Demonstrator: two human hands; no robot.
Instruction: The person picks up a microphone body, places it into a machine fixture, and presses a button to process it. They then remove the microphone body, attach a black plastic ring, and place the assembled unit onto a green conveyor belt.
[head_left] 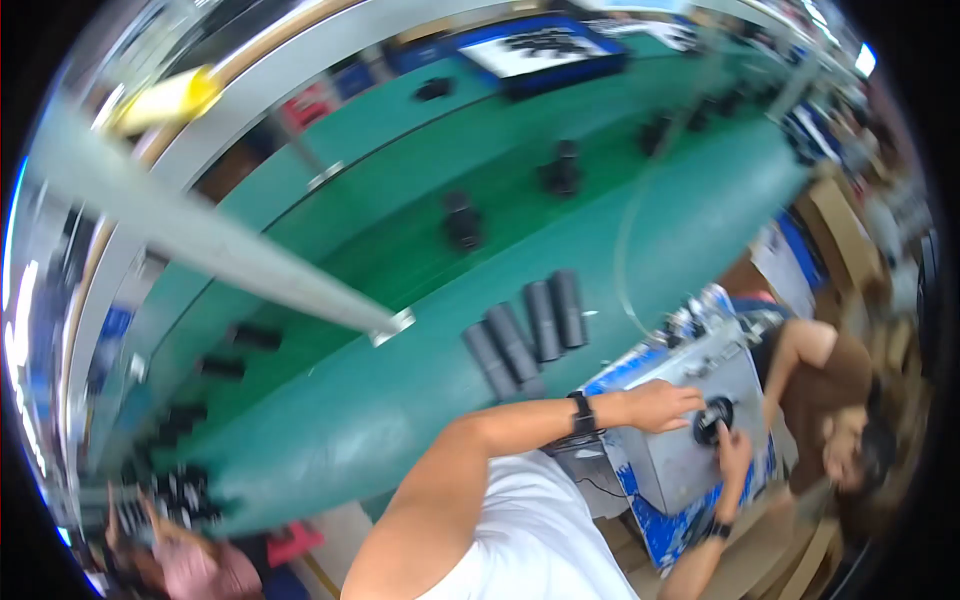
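A black round part (712, 420) sits on top of a grey metal box (655, 465) at the right. My left hand (660, 405), with a black watch at the wrist, reaches in from the left. Its fingers are curled together close beside the round part, and anything in them is too small to make out. From below, my right hand (735, 452) grips the near edge of the round part, its fingers closed on it. The metal box rests on a blue, scuffed surface (660, 535).
Several dark tubes (543, 320) lie on the green conveyor belt (375, 425) left of the box. Black parts (462, 222) stand farther back. A pale post (250, 260) slants across the left. A person in brown (825, 400) is close at right; another in pink (205, 570) is lower left.
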